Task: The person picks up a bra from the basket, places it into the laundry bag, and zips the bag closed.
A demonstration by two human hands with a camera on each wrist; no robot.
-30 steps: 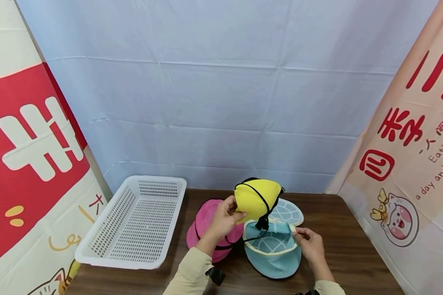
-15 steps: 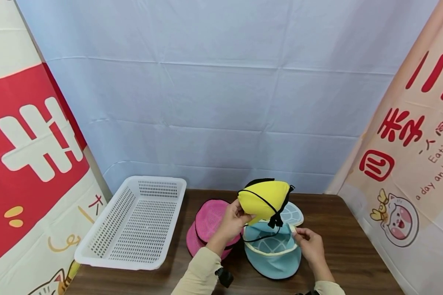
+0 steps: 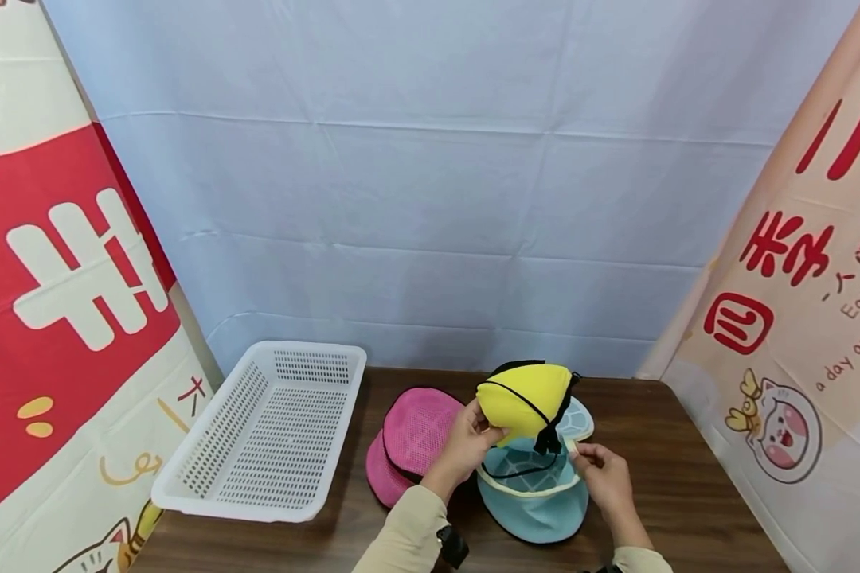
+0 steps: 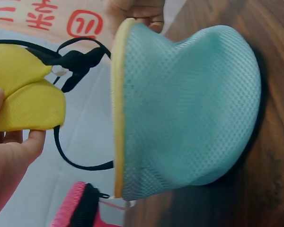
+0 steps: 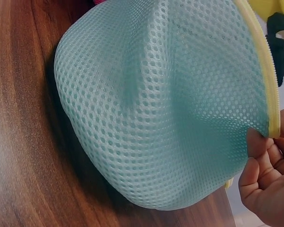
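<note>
And here's the left grip (image 3: 469,446), clasping a yellow fabric piece (image 3: 523,394) by its lower near side, thumb on one face and fingers on the other! That yellow piece sits up off the counter (image 3: 688,477), just above the left grip and out to its right, its black straps (image 4: 85,167) dangling. One loops down at the mouth of the teal mesh bag (image 3: 533,513); whether it rests inside or hangs over, I cannot tell.

Across to the right grip (image 3: 605,477), and it's a neat pinch, thumb and fingers nipping the bag's yellow zip edge (image 5: 270,75) at the right side of the mouth. The bag spreads to the left of that grip, mouth gaping upward, body down on the counter, mesh creased below the edge. Behind the bag, up and left of the right grip, lies a pale patterned flap (image 3: 579,422), partly covered by the yellow piece.

Now left of the left grip: a pink mesh bag (image 3: 419,430), partly behind the wrist. Farther left again, well apart from both grips, a white slotted basket (image 3: 240,514). Far beyond the hands hangs a pale blue cloth (image 3: 430,199), with a printed peach banner (image 3: 788,318) off to the right.
</note>
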